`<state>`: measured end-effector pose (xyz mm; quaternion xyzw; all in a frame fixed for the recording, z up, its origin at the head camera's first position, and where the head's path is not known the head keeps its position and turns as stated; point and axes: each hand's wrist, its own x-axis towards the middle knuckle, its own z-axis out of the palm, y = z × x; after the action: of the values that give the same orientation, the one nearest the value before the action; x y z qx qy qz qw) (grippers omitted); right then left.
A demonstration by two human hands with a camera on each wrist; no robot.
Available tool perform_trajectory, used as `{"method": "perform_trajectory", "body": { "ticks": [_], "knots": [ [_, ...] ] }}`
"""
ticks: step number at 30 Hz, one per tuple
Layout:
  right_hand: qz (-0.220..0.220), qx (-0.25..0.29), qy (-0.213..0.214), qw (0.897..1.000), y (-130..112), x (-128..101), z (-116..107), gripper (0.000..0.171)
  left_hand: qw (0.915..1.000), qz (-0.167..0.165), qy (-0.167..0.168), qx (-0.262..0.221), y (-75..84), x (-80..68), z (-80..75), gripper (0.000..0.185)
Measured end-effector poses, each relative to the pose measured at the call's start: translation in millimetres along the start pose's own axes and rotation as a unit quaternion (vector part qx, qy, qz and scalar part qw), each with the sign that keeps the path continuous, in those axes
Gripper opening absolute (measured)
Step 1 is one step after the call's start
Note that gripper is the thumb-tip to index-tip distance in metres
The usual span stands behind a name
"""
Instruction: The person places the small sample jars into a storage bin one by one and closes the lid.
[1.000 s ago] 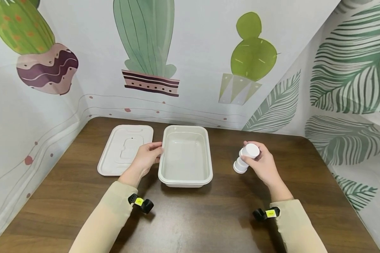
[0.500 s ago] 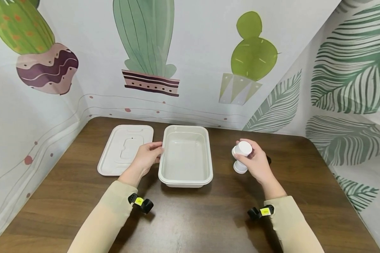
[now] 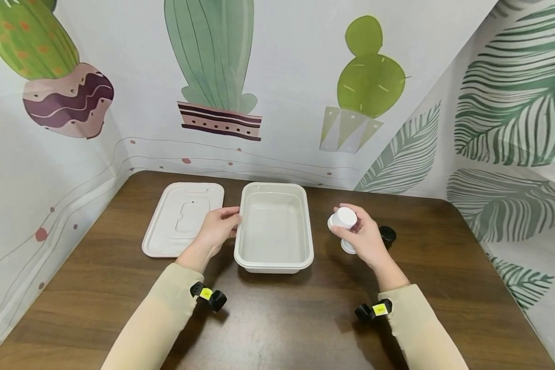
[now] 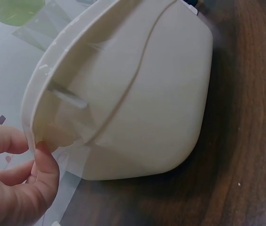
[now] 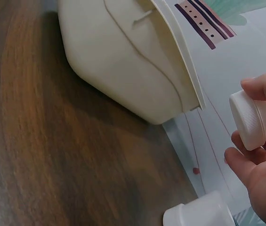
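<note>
Near the middle of the table, an off-white plastic storage box (image 3: 274,226) stands with its top uncovered. My left hand (image 3: 218,230) pinches the box's left rim between thumb and fingers, as the left wrist view shows up close. In my right hand (image 3: 362,235) is a small white jar (image 5: 255,120) with a ribbed screw cap, gripped between thumb and fingers and raised off the table. Below it a second white jar (image 5: 203,212) stands on the table, mostly hidden by the hand in the head view. Nothing is visible inside the box.
A white rectangular lid (image 3: 180,221) lies flat left of the box, partly behind my left hand. A round black object (image 3: 387,234) stands just right of my right hand. Behind the brown wooden table (image 3: 277,318) hangs a cloth printed with cacti and leaves.
My right hand has carried the white jar leftward toward the box, uncovering the round black object behind it. The box and my left hand have shifted slightly right.
</note>
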<state>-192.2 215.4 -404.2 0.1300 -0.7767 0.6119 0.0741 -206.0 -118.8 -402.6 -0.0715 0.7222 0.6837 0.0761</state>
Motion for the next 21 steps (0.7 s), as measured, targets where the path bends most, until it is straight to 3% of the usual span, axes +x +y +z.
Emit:
{"method": "perform_trajectory", "body": {
  "ticks": [8,21],
  "knots": [
    [0.014,-0.009,-0.007,1.000,-2.6,3.2,8.1,0.059,1.0000,-0.002,0.001,0.007,1.1,0.2,1.1,0.042],
    [0.012,0.028,-0.020,0.999,-10.6,6.5,20.2,0.057,0.9999,-0.004,0.006,0.009,2.5,-1.8,0.6,0.041]
  ]
}}
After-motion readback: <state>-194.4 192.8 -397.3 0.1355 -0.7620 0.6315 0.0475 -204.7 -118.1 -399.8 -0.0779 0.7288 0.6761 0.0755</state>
